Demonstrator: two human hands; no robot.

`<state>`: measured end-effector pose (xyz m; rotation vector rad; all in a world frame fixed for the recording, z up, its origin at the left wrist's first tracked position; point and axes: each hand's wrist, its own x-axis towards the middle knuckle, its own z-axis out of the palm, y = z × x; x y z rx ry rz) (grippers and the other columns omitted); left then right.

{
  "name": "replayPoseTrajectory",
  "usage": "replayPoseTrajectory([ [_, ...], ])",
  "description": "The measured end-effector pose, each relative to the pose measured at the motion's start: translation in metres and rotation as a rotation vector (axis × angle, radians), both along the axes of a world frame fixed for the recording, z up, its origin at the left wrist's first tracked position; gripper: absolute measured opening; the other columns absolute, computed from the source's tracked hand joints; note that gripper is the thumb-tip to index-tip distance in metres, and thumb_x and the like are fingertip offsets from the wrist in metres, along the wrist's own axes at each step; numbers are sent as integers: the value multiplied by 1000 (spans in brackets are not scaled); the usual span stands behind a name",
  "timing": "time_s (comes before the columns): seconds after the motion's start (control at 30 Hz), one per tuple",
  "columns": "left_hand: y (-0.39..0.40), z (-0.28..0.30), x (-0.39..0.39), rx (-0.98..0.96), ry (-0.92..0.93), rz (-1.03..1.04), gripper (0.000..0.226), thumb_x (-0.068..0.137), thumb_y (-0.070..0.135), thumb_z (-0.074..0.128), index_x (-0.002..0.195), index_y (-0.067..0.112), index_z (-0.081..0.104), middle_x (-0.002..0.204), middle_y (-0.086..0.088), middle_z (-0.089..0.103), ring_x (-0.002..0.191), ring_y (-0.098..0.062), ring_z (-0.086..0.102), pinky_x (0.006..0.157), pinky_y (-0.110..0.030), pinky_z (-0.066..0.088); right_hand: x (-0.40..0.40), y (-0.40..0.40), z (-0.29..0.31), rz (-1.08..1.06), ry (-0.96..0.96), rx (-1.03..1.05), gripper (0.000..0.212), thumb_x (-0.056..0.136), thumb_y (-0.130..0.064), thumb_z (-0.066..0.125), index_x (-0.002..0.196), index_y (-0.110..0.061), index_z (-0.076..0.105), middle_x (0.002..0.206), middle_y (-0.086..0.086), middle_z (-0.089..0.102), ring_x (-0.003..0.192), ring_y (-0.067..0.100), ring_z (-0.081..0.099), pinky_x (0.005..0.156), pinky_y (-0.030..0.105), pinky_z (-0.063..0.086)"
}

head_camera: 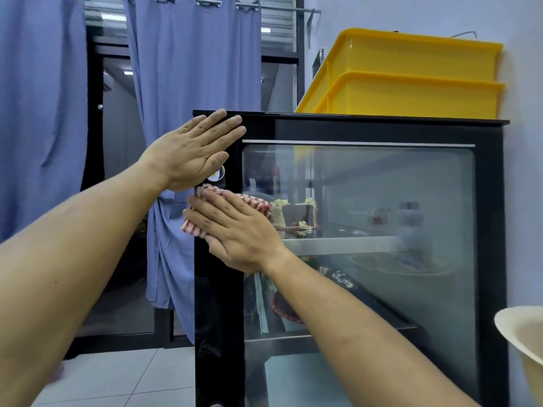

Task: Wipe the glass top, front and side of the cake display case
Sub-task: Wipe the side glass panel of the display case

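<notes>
Your right hand [235, 230] lies flat, fingers straight, pressing a red-and-white striped cloth [252, 201] against the black left frame of the display case [487, 201], at the edge of its glass front [382, 186]. Just above it, your left hand [191, 151] rests open and empty, palm flat on the case's upper left corner. Beyond your hands, two yellow crates [411, 83] sit stacked on top of the case, and blue curtains [182, 69] hang to your left
</notes>
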<state>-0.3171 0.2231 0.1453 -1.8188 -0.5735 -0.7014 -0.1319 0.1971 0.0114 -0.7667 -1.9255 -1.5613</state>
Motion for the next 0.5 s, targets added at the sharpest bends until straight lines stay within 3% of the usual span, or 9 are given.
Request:
replayPoseTrajectory([
  [0.17,3,0,-1,-12,-18,-11,59,110,49,-1,166,31,-3,174,12,-8,160,-11,-13,130,-32,-7,21,-8,17,-29,-149,-23,58,106,-32,42,161,-17,35,169,7,28,159,25,19,129,46,16],
  [0.2,5,-1,-1,-9,-25,-12,58,111,48,0,166,31,-2,174,12,-7,160,-11,-13,130,-32,-8,33,-11,26,-35,-104,-7,59,105,-31,44,161,-17,34,169,7,28,159,25,20,130,46,14],
  [0.27,5,-3,1,-27,-55,-15,58,111,46,4,166,31,-1,174,12,-6,160,-10,-13,129,-30,-10,67,-18,39,-72,149,69,61,104,-30,45,162,-16,32,170,9,26,159,26,19,131,44,9],
  [0.37,0,-13,8,-89,-149,-35,58,110,42,10,167,31,3,174,13,-5,160,-10,-14,128,-29,-12,98,-28,21,-124,750,138,64,105,-30,33,165,-13,19,173,9,13,161,25,7,131,44,3],
  [0.4,-2,-19,15,-114,-200,-60,59,110,39,13,167,30,6,174,13,-3,160,-12,-12,128,-29,-12,89,-29,9,-126,856,135,65,105,-30,32,166,-12,15,174,9,8,161,25,3,131,45,3],
  [0.43,-4,-27,23,-141,-262,-86,60,109,37,16,168,28,8,174,11,-1,161,-14,-9,128,-29,-12,75,-30,-5,-137,836,110,66,106,-30,33,166,-10,13,174,10,4,161,26,1,131,46,2],
  [0.5,-10,-43,44,-188,-403,-134,61,109,34,22,168,23,11,175,6,2,162,-19,-4,127,-28,-13,46,-27,-29,-159,505,35,63,107,-31,36,165,-11,20,173,10,11,161,27,7,131,46,7],
])
